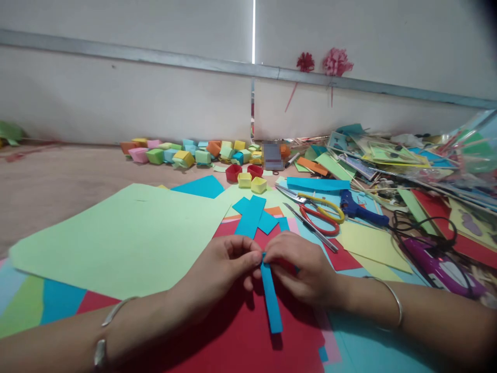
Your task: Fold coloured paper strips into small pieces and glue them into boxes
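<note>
My left hand and my right hand meet at the middle of the floor, both pinching the top end of a narrow blue paper strip. The strip runs down toward me over a red paper sheet. Just beyond my fingers lie a few more cut blue strips, crossed over each other. Each wrist wears a silver bangle.
A big light green sheet lies to the left. Scissors, a blue glue gun and black cables sit to the right, beside a heap of coloured paper. A row of small folded paper boxes lines the wall.
</note>
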### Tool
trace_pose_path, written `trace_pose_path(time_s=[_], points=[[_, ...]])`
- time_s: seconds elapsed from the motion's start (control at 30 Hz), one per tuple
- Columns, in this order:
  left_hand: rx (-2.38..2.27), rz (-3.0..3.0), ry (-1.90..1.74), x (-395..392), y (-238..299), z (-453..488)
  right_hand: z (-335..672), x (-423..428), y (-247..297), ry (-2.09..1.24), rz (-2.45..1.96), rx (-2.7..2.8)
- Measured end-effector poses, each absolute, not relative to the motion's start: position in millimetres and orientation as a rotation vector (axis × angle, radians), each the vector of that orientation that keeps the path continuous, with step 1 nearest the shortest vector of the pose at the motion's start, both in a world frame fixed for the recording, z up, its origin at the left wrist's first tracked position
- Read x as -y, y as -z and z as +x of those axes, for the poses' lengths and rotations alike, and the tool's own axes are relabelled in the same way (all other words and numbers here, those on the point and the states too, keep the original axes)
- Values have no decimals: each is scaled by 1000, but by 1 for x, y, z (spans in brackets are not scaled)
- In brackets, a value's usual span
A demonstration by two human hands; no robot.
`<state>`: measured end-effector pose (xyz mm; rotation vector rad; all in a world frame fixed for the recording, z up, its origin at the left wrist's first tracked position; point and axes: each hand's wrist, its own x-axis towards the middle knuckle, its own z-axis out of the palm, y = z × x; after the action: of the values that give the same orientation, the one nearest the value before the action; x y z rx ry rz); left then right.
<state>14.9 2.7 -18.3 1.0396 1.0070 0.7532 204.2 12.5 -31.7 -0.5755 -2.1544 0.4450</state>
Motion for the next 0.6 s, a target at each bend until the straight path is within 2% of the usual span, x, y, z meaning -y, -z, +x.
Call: trace_pose_path(time_s=[0.3, 0.6], points=[[-1047, 1081, -763, -3, 12, 16, 203, -10, 26, -749, -904, 2014], [-1102, 1185, -740, -2, 11, 17, 200, -9, 25, -905, -1019, 1915]])
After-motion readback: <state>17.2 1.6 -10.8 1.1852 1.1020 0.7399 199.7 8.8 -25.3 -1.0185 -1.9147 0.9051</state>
